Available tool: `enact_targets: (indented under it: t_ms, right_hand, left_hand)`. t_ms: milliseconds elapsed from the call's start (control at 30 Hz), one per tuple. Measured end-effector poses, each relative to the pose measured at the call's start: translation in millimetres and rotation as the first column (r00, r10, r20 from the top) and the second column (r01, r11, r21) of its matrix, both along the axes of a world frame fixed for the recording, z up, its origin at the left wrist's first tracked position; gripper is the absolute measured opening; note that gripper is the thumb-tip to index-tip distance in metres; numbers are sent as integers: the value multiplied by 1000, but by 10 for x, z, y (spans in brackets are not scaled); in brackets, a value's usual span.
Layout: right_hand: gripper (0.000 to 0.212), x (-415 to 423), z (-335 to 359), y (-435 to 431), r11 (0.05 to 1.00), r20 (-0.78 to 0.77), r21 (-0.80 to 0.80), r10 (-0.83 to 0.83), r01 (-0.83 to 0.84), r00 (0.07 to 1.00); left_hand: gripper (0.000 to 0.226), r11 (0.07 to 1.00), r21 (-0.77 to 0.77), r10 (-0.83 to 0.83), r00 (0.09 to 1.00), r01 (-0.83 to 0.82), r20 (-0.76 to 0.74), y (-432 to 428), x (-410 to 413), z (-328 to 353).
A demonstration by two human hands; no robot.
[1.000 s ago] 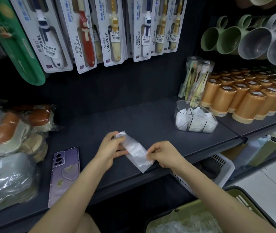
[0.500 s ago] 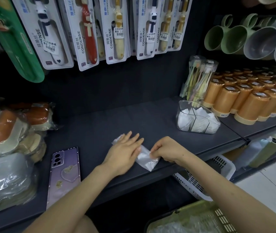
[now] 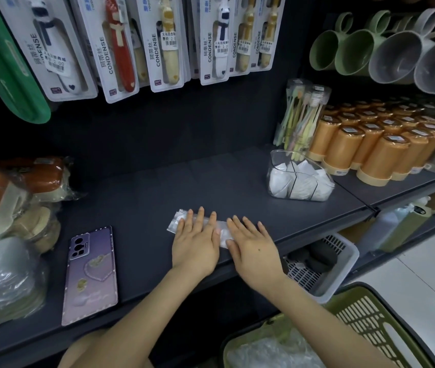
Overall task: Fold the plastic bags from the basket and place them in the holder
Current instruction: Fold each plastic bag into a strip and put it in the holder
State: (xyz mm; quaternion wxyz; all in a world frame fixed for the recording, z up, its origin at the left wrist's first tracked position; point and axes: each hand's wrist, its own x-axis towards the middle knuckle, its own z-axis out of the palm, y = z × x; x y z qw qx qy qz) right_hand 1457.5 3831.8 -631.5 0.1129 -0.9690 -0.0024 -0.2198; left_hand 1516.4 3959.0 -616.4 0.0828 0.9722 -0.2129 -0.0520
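A folded clear plastic bag (image 3: 178, 221) lies as a narrow strip on the dark shelf (image 3: 211, 187). My left hand (image 3: 196, 241) lies flat on its left part with straight fingers. Beside it, my right hand (image 3: 252, 244) presses flat on the strip's right end. Only the strip's left end and a patch between the hands show. The clear holder (image 3: 277, 162) stands at the right on the shelf with several folded white bags inside. The green basket (image 3: 370, 317) sits at the bottom right with crumpled clear bags (image 3: 272, 351) in it.
A purple phone (image 3: 90, 274) lies on the shelf to the left. Wrapped goods (image 3: 7, 208) pile at the far left. Orange cups (image 3: 370, 144) and a toothbrush pack (image 3: 301, 115) stand behind the holder. A white basket (image 3: 325, 264) sits on the lower shelf.
Both hands held the bag by pinching it a second ago. The left hand went flat first, then the right opened, and both now press the bag down onto the shelf.
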Motion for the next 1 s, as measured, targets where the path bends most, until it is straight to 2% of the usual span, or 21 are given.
enact_targets:
  t_ms: [67, 133, 267, 433, 500, 567, 633, 667, 733, 800, 933, 1000]
  right_hand:
    - [61, -31, -79, -32, 998, -81, -47, -35, 31, 996]
    - [66, -45, -61, -40, 996, -92, -79, -50, 43, 994]
    - [68, -31, -32, -26, 992, -129, -107, -82, 68, 988]
    - [68, -93, -37, -101, 978, -169, -179, -138, 107, 976]
    - [72, -169, -18, -193, 978, -197, -172, -149, 115, 969]
    - [87, -277, 20, -277, 986, -257, -145, -122, 87, 959]
    - [99, -307, 79, -330, 990, -328, -17, -136, 138, 935]
    - [94, -313, 112, -305, 975, -290, 41, -197, 218, 937]
    - [67, -297, 127, -207, 916, -48, 97, -388, 391, 921]
    - [51, -241, 154, -60, 858, 32, 98, -509, 504, 860]
    - [35, -107, 268, 210, 804, -209, 120, -553, 583, 806]
    - [25, -47, 280, 228, 780, -269, 167, -553, 603, 789]
  left_hand:
    - [50, 1000, -4, -8, 1000, 8, -6, 23, 24, 8]
    - [50, 999, -16, -31, 1000, 31, -4, 77, 75, 15]
    - [50, 995, 20, -93, 996, 93, 13, 280, 229, 25]
    - [50, 995, 46, -91, 996, 90, 6, 437, 306, 26]
    - [50, 996, 47, -80, 997, 79, 9, 425, 293, 24]
    - [50, 996, 52, -74, 997, 74, 13, 412, 283, 21]
    - [51, 996, 51, -68, 998, 67, 12, 409, 287, 17]
    - [51, 996, 53, -67, 998, 67, 10, 406, 286, 20]
    - [51, 996, 57, -72, 997, 71, 10, 400, 284, 16]
    - [51, 996, 57, -73, 997, 72, 14, 400, 276, 23]
    - [52, 997, 37, -72, 997, 72, -6, 422, 276, 15]
    - [54, 998, -10, -64, 998, 64, -20, 434, 281, 10]
